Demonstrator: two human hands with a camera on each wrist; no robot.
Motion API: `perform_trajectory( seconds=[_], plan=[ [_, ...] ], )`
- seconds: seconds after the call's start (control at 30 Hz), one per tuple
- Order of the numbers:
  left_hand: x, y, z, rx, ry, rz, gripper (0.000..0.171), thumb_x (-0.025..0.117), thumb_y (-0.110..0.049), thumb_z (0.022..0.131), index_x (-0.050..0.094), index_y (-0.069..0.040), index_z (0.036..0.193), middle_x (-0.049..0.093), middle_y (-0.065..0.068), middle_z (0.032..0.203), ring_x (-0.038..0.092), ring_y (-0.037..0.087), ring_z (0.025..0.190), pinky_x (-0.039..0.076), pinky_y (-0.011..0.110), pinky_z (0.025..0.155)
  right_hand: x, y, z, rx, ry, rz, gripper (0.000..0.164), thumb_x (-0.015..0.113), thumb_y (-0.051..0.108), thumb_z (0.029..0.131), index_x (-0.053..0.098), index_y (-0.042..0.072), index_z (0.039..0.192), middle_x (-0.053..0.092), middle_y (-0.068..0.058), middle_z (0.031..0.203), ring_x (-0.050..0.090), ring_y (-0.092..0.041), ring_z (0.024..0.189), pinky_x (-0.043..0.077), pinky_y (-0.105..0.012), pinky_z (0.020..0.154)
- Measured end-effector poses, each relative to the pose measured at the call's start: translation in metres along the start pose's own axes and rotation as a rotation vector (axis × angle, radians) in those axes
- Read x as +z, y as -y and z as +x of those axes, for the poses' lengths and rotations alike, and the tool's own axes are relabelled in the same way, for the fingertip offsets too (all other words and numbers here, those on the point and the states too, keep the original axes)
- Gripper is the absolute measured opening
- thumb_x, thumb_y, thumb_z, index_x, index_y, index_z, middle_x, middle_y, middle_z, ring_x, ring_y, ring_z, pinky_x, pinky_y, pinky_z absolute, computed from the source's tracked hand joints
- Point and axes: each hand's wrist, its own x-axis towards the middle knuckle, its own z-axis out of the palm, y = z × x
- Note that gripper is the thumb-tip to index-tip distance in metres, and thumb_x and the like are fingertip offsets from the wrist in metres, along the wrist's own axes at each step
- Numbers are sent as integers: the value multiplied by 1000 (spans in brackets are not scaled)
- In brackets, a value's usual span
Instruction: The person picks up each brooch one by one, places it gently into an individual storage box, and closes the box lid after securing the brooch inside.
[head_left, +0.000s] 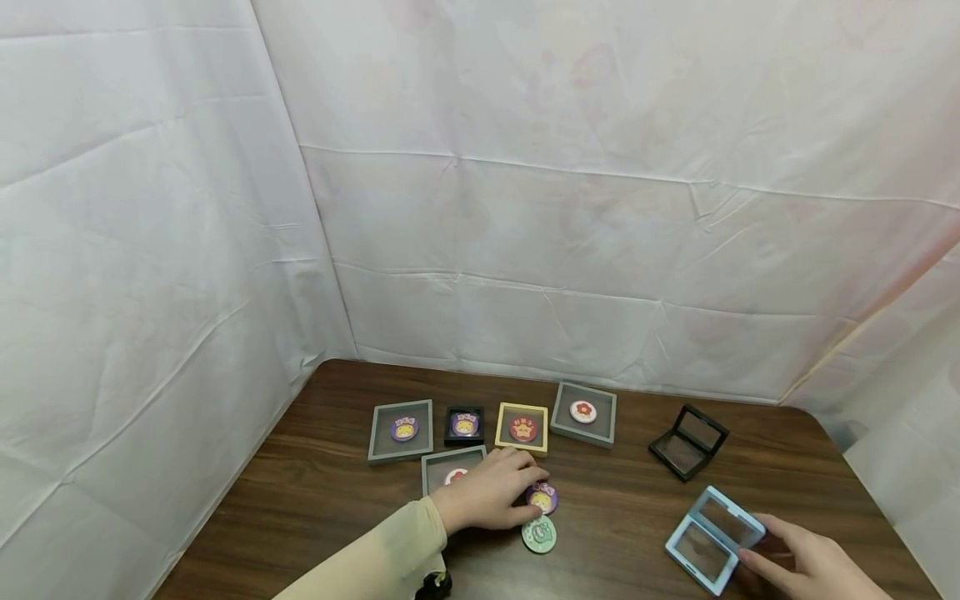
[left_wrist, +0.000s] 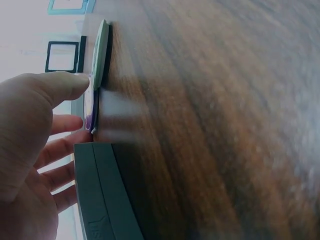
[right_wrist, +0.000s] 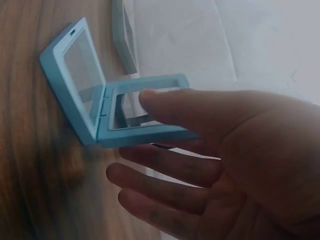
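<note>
My left hand spans a round purple badge with a yellow cartoon face, thumb at its near edge and fingertips at its far edge. A pale green badge overlaps it beside the thumb. Out to the right, my right hand pinches one panel of a light blue hinged display case, which stands opened with clear film windows in both halves; the thumb lies over the panel and the fingers are beneath. A grey case holding a red-flower badge is partly hidden behind my left hand.
Along the back of the wooden table lie cases with badges inside: a grey one, a small black one, a yellow-framed one and another grey one. An opened black case stands behind the blue one. White cloth hangs behind.
</note>
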Motion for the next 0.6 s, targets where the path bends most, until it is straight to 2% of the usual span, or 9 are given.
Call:
perform_trajectory(
  seconds=[0.1,0.2,0.3,0.33,0.43,0.53,0.6],
  plan=[
    [1,0,0,-2,-8,3,47,74,-43,104,71,-17,142,68,-3,130,61,14,124,48,36,111,5,-15,2,-100,1,27,33,70,19,109,67,-6,129,76,-3,109,69,4,89,64,-34,70],
    [2,0,0,2,-20,4,46,75,-43,104,71,-17,141,68,-3,128,61,14,121,50,35,107,8,-24,5,-136,-9,11,22,68,19,110,73,0,121,76,2,106,68,6,89,63,-31,68],
    [1,-1,0,1,-29,-4,45,75,-43,103,73,-16,139,68,-3,126,61,13,118,51,33,104,9,-21,6,-142,-36,-58,17,67,20,111,76,7,116,77,3,105,67,7,91,59,-26,69],
    [1,-2,0,-3,-30,-9,44,75,-43,103,73,-16,138,68,-3,125,61,13,118,51,33,103,8,-16,7,-112,-34,-79,20,67,23,111,76,7,119,78,2,107,66,8,93,59,-26,72],
    [0,-4,1,-21,-28,-24,43,75,-43,103,74,-16,137,68,-4,122,60,14,117,50,34,104,8,-5,9,-101,-49,-115,21,67,23,111,76,7,122,79,-1,111,67,7,95,59,-26,74],
    [1,-6,1,-33,-34,-34,41,74,-42,103,75,-17,135,68,-5,121,60,14,117,50,34,105,9,6,13,-86,-60,-111,18,67,22,111,76,8,119,79,-1,111,71,0,94,62,-29,75],
    [2,-6,2,-38,-39,-38,40,74,-43,104,75,-18,134,68,-6,121,59,13,116,49,34,106,11,13,16,-74,-77,-109,16,68,21,111,76,9,117,79,0,110,76,-12,96,64,-36,78]
  ],
)
